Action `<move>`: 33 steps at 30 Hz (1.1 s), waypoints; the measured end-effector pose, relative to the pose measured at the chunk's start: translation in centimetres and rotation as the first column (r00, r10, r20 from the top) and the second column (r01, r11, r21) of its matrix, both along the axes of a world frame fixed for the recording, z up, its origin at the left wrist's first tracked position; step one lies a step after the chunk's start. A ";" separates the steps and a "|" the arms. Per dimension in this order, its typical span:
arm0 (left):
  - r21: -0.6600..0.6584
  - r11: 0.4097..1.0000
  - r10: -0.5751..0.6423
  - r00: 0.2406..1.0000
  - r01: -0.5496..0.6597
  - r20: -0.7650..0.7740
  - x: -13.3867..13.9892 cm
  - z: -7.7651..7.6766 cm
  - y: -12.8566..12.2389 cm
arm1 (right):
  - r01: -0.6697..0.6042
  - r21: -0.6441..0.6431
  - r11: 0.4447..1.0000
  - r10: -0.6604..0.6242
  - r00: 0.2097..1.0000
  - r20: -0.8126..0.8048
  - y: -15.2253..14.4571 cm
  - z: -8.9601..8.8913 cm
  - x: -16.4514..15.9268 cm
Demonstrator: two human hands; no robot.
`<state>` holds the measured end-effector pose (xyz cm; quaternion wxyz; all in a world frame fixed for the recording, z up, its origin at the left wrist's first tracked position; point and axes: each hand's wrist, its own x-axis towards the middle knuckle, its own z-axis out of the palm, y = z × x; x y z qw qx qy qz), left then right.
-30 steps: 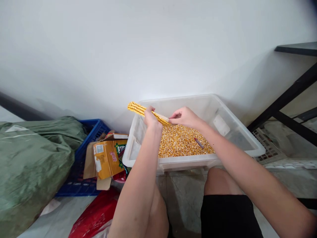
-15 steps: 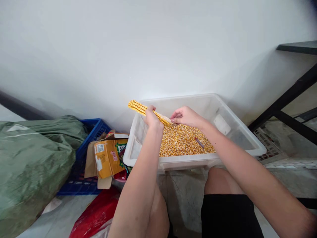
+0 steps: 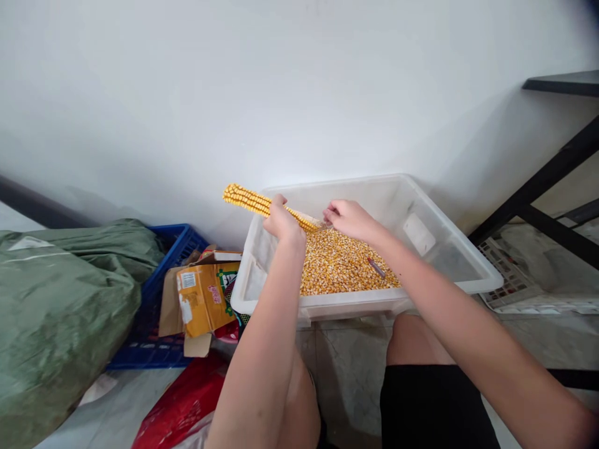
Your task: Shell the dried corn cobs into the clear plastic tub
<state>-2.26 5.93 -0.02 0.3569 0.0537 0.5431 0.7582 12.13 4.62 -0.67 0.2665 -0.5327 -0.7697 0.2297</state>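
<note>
A large green sack (image 3: 60, 312) fills the 8 o'clock corner of the floor, touching a blue crate (image 3: 163, 293) that holds a torn yellow carton (image 3: 203, 299). A clear plastic tub (image 3: 449, 249) sits at centre against the white wall, with loose corn kernels (image 3: 341, 265) piled inside. Over the tub's 10 o'clock corner, the left hand (image 3: 283, 223) is wrapped around a corn cob (image 3: 253, 201) whose tip points toward 10 o'clock. The right hand (image 3: 350, 218) pinches the cob's stripped end. A small dark tool (image 3: 375, 267) lies on the kernels.
</note>
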 end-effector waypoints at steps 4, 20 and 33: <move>-0.061 0.998 -0.024 0.994 0.030 0.103 -0.5 0.0 0.1 | -0.068 -0.032 0.997 0.067 0.996 -0.052 0.2 -0.1 0.7; 0.017 0.984 -0.176 0.952 0.177 0.250 -1.5 -0.3 0.4 | -0.238 -0.050 0.970 0.217 0.940 -0.263 -0.9 -1.4 -1.4; -0.035 0.986 -0.154 0.966 0.165 0.206 0.1 -0.4 0.1 | -0.010 -0.236 0.972 -0.068 0.945 -0.320 0.7 -1.8 -0.8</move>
